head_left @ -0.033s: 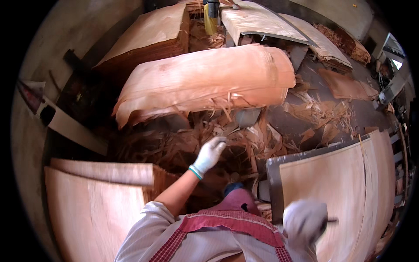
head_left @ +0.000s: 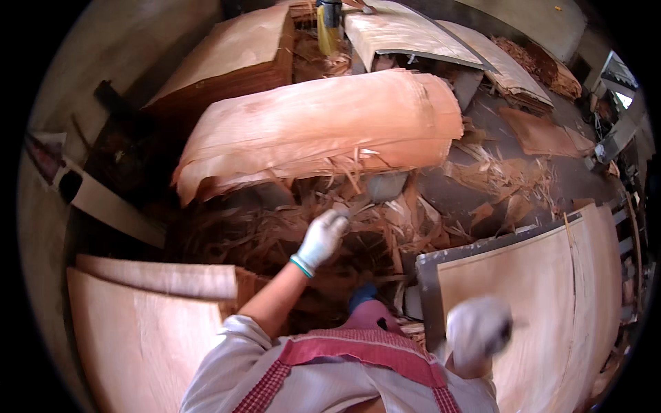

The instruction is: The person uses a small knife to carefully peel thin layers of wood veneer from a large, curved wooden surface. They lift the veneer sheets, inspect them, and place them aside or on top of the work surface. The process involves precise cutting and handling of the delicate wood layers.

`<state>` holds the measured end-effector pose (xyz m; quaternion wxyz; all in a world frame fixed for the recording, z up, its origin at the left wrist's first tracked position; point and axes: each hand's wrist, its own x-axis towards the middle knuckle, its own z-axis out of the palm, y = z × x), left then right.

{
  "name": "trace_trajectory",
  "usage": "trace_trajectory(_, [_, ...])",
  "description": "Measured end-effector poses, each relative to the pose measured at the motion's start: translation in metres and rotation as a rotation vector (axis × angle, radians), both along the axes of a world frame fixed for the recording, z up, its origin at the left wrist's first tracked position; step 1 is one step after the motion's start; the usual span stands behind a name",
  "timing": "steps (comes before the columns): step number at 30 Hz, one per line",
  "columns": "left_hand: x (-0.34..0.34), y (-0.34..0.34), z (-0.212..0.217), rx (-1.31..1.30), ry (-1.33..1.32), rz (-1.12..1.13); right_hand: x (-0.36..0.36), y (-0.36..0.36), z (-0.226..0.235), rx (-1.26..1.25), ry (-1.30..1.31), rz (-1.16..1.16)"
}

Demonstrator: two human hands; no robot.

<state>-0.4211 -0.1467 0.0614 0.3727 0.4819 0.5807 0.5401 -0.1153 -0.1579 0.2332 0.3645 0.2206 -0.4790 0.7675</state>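
Observation:
My left hand, in a white knit glove with a green cuff edge, hangs in front of me over the scrap-strewn floor. Its fingers are loosely bent, with nothing visible in them. My right hand, also gloved in white, is smeared by motion above the veneer stack at the right. Its fingers look wrapped round a small dark object, whose kind is too blurred to tell. Nearest beyond my left hand are torn veneer strips and a large curved pile of veneer sheets.
Another veneer stack stands close at my left. Farther back are a tall stack and a sheet-covered table, with a co-worker's hand at its far edge. Scraps litter the grey floor at right.
My left hand has shifted slightly left. My right hand has moved a little up and left, still blurred. The surroundings have slid slightly leftward in view.

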Motion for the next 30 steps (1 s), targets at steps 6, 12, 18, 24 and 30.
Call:
trace_trajectory(6, [-0.071,0.125,0.012,-0.178,-0.3,0.112,-0.044,0.199,-0.078,-0.539,-0.829,-0.635])
trace_trajectory(12, [-0.128,0.205,-0.006,-0.256,-0.3,0.149,-0.107,0.387,-0.187,-0.829,-0.903,-0.691])
trace_trajectory(18, [-0.225,0.279,-0.088,-0.358,-0.541,0.245,-0.183,0.53,-0.255,-1.087,-0.917,-0.808])
trace_trajectory(24, [-0.277,0.371,-0.167,-0.391,-1.057,0.422,-0.22,0.621,-0.311,-1.325,-0.957,-0.96])
trace_trajectory(30, [-0.29,0.383,-0.172,-0.588,-1.084,0.488,-0.231,0.626,-0.302,-1.239,-0.883,-1.216])
